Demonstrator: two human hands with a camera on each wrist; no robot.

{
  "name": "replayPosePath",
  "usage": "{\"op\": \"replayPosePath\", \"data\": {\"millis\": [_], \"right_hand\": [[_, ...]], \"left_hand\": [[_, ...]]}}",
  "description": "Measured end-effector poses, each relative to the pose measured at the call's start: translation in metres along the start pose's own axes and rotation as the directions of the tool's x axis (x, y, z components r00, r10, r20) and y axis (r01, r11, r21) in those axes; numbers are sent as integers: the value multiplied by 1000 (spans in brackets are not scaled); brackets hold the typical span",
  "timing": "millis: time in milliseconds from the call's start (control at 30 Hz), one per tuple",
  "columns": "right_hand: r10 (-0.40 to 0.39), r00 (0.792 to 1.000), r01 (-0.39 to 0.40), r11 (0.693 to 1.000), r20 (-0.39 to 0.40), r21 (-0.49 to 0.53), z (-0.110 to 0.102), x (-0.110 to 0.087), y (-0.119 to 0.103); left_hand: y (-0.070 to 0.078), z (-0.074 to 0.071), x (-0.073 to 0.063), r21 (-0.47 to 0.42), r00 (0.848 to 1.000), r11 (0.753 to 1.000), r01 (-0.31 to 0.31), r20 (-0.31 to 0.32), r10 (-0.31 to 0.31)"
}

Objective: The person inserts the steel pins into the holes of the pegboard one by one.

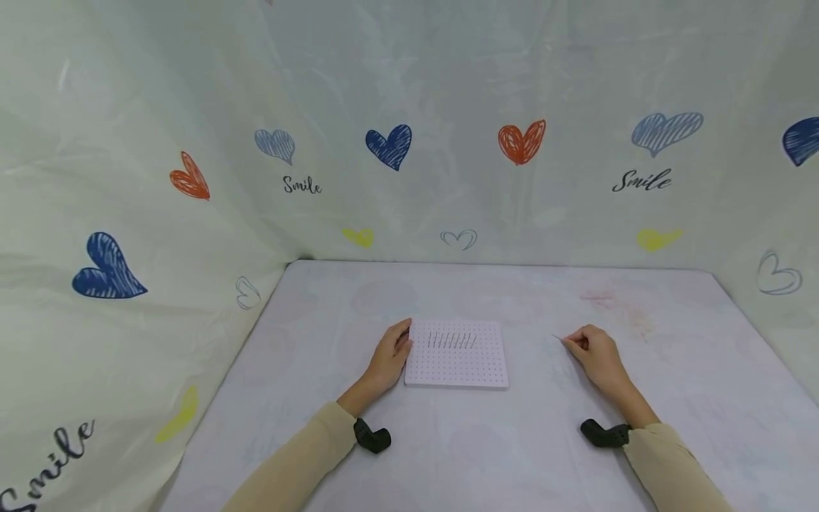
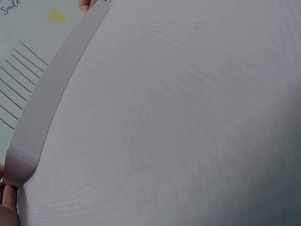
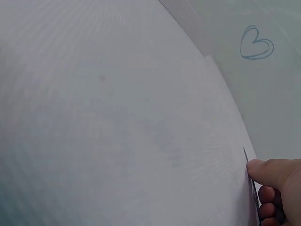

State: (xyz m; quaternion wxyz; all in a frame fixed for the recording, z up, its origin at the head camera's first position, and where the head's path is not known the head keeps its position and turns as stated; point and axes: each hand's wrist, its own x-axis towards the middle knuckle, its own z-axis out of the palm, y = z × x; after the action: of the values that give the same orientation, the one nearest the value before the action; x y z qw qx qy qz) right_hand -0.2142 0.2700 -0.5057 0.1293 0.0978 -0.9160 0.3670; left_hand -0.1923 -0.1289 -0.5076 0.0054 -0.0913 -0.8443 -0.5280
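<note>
A white pegboard [image 1: 456, 370] with rows of small holes lies on the table. Several thin metal pins [image 1: 451, 340] stand in one row toward its far side; the left wrist view shows these pins [image 2: 17, 96] rising above the board's edge [image 2: 51, 89]. My left hand [image 1: 387, 361] grips the board at its left edge. Off to the right, apart from the board, my right hand [image 1: 600, 359] pinches a single thin pin [image 1: 557, 337] between thumb and fingertips, its free end pointing left. In the right wrist view the dark pin [image 3: 254, 190] runs past the thumb [image 3: 270, 170].
The white table [image 1: 461, 455] carries faint stains, with a reddish mark [image 1: 601, 299] at the back right. A pale curtain [image 1: 448, 85] printed with hearts hangs behind and at the sides. Black wrist devices [image 1: 372, 436] sit at both sleeves.
</note>
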Motion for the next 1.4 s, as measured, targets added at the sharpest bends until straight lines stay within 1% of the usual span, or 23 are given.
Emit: {"op": "replayPosePath", "data": {"millis": [200, 400, 833, 1200, 1400], "right_hand": [[-28, 1000, 28, 1000, 10, -12, 1, -1, -1], [-34, 999, 34, 999, 16, -14, 0, -1, -4], [-1, 1000, 0, 999, 24, 44, -1, 2, -11], [12, 999, -14, 998, 29, 62, -1, 3, -14], [22, 999, -25, 994, 27, 107, -1, 3, -18]], "left_hand": [[0, 2, -2, 4, 1000, 1000, 13, -5, -13], [0, 1, 0, 1, 1000, 1000, -4, -1, 4], [0, 1, 1, 6, 1000, 1000, 0, -2, 0], [-1, 1, 1, 2, 1000, 1000, -8, 2, 8], [0, 0, 1, 6, 1000, 1000, -5, 0, 5]]}}
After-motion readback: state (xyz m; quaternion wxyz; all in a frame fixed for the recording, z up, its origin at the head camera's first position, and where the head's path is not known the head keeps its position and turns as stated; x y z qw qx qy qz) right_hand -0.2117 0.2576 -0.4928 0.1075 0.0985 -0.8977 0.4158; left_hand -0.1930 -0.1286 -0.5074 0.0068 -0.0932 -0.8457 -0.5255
